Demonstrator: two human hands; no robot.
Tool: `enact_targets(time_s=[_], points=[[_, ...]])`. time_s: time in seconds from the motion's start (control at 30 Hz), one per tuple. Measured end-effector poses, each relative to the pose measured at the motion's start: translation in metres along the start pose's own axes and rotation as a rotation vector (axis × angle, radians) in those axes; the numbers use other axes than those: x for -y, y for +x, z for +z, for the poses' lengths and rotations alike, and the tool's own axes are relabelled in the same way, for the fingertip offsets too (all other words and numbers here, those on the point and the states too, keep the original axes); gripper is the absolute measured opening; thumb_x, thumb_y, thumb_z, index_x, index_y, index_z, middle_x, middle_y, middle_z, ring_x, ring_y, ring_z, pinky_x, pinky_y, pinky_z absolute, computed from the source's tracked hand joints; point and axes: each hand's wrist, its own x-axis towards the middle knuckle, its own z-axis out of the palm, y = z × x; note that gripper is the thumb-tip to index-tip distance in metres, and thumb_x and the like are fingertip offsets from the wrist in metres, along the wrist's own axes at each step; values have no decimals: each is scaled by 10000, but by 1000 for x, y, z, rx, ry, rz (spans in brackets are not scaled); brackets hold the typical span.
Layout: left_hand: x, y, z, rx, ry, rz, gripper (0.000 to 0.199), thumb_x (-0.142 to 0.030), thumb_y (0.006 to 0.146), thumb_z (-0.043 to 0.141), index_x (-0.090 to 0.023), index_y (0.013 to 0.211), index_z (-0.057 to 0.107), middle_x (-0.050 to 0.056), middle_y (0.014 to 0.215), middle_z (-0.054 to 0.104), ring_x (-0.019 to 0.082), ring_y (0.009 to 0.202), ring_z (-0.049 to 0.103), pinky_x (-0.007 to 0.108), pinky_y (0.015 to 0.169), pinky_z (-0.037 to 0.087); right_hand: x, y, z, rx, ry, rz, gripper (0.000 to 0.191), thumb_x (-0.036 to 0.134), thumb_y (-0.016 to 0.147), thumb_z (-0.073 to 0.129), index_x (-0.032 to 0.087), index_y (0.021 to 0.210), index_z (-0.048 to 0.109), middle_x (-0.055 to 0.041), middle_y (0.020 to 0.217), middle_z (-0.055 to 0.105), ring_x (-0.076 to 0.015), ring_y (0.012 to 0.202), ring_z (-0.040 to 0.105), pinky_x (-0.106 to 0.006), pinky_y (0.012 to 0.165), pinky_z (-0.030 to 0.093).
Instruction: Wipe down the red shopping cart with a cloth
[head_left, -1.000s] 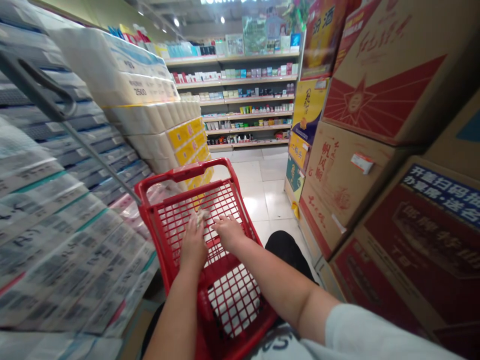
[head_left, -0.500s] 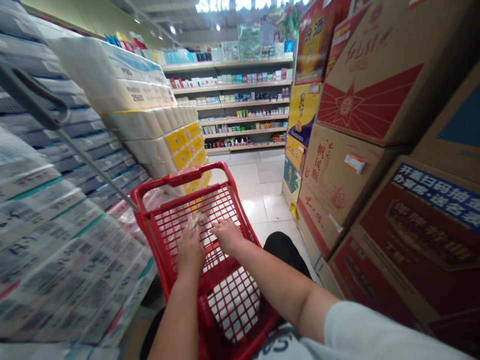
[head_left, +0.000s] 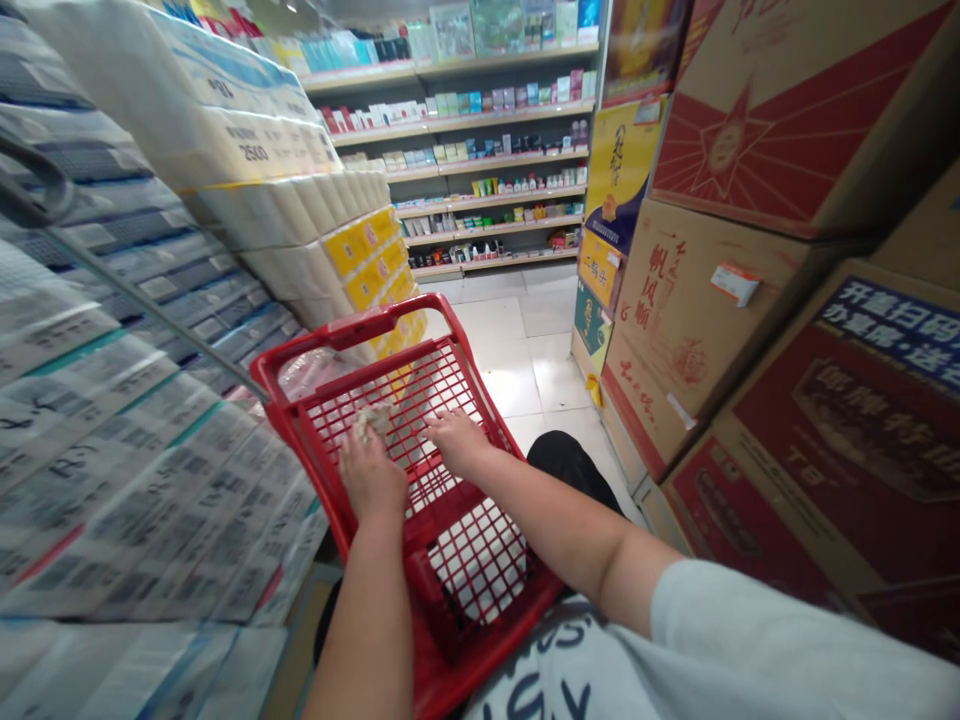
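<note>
Roughly at eight o'clock, a crumpled pale cloth (head_left: pixel 371 421) is held by the left hand (head_left: pixel 373 478) against a rigid red plastic basket's (head_left: pixel 435 525) grid; the right hand (head_left: pixel 457 443) curls there, its grip unclear. Plastic-wrapped rolls (head_left: pixel 300 212) crowd ten o'clock, cardboard cartons (head_left: pixel 675 310) three; twelve-o'clock shelves (head_left: pixel 465 122) hold small boxes and bottles.

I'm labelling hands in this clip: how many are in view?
2: the left hand, with a pale cloth at its fingertips, and the right hand beside it, both at the red basket's grid. No others show.
</note>
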Motion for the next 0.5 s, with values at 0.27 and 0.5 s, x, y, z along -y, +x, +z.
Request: enact_targets(time_s=[0.27,0.5], points=[[-14,-1,-9,75,-19,99,627,-48,777,424,-71,1403,410,164,1524,334,282,1430,263,472,1182,254,2,0,-1,1,29,9,322,85,822,536,180,1102,662,-83,1324,579,-232,1222,481,-398,1036,331],[-34,-2,-22,151,-8,87,556,-96,759,515,-170,1308,555,110,1549,302,341,1428,240,554,1150,251,-1,-2,-3,-14,27,-1,270,104,847,526,161,1069,669,-99,1272,608,-239,1193,501,-410,1011,362]])
